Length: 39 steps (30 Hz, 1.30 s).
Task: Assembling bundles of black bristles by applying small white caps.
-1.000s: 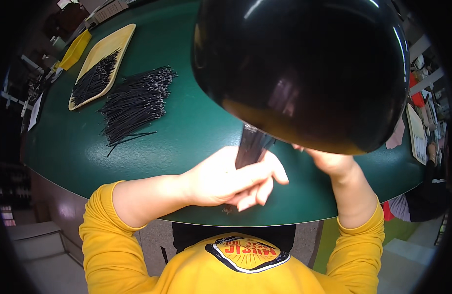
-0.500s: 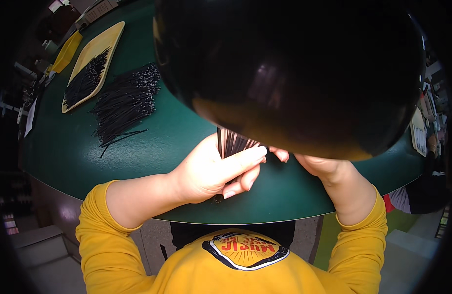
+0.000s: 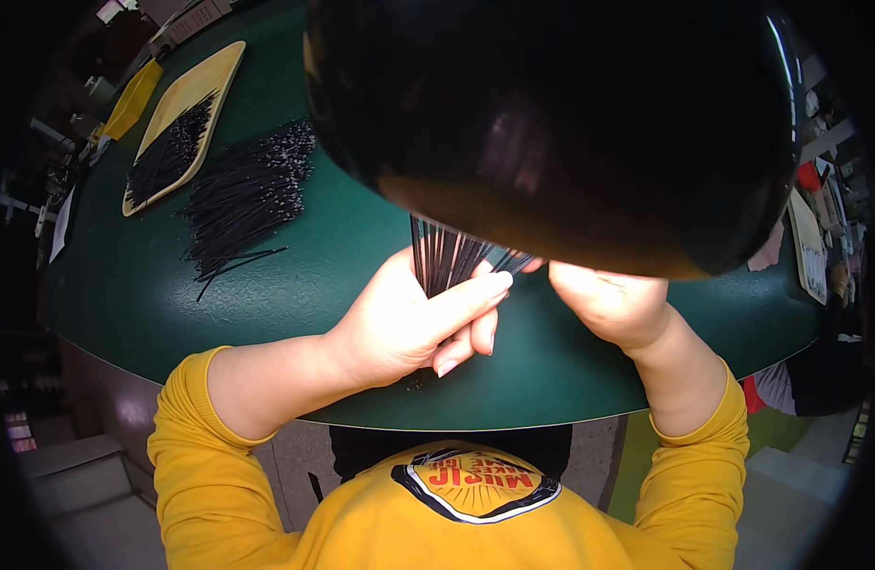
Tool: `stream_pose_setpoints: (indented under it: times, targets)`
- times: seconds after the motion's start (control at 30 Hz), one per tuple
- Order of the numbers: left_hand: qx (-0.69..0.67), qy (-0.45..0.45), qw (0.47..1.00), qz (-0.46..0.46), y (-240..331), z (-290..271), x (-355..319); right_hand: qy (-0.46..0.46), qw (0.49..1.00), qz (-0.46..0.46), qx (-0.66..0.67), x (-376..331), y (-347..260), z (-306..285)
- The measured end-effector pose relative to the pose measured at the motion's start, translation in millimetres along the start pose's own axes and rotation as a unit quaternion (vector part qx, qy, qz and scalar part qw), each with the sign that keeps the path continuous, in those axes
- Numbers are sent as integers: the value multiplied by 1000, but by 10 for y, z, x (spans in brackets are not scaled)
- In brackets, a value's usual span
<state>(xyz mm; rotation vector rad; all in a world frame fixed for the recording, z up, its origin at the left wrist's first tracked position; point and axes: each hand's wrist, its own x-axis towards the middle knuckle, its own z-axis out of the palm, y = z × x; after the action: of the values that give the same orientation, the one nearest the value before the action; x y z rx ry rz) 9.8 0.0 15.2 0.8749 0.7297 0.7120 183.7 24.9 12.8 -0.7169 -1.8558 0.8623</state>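
Note:
My left hand (image 3: pixel 413 318) is closed round a fanned bundle of thin black wires (image 3: pixel 439 261), its thumb pressed across them near the lower ends. A large, dark, rounded object (image 3: pixel 561 123) hangs over the upper ends of the bundle and hides them. Just right of the bundle, my right hand (image 3: pixel 613 302) reaches up under the dark object's lower edge. Its fingertips are mostly hidden there, so what they hold does not show. To the left, a loose pile of similar black wires (image 3: pixel 247 190) with pale tips lies on the green table (image 3: pixel 295 294).
A long pale-yellow tray (image 3: pixel 198 78) at the far left holds more black wires. Beyond it stands a yellow bin (image 3: pixel 133 100). Another light tray (image 3: pixel 809 249) rests by the table's right edge. The dark object fills much of the space above my hands.
The dark object has shifted up slightly, showing more of the wires and my right hand. My right hand has moved up and left, closer to the bundle; the bundle's wires look more fanned.

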Motion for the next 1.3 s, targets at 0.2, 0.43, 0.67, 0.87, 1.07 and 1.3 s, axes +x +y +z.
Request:
stream_pose_setpoints:
  times: [0.2, 0.43, 0.67, 0.87, 1.07, 1.3]
  targets:
    - [33, 0, 999, -5, 13, -64, 5, -4, 992, -87, -89, 61, -9, 20]
    - [-14, 4, 1000, -7, -33, -82, 9, -4, 999, 6, -38, 24, -33, 39]
    - [-42, -29, 999, -9, -29, -70, -2, 4, 959, 155, 239, 4, 5, 46]
    - [-61, -68, 995, -45, 10, -117, -24, 0, 891, 227, 394, 5, -33, 34]
    - [-135, -148, 979, -38, -41, -139, 4, -87, 903, 239, 345, 39, -104, 12]
    - [-50, -64, 996, -24, -74, -121, 43, -40, 986, 102, 123, 13, -47, 60]
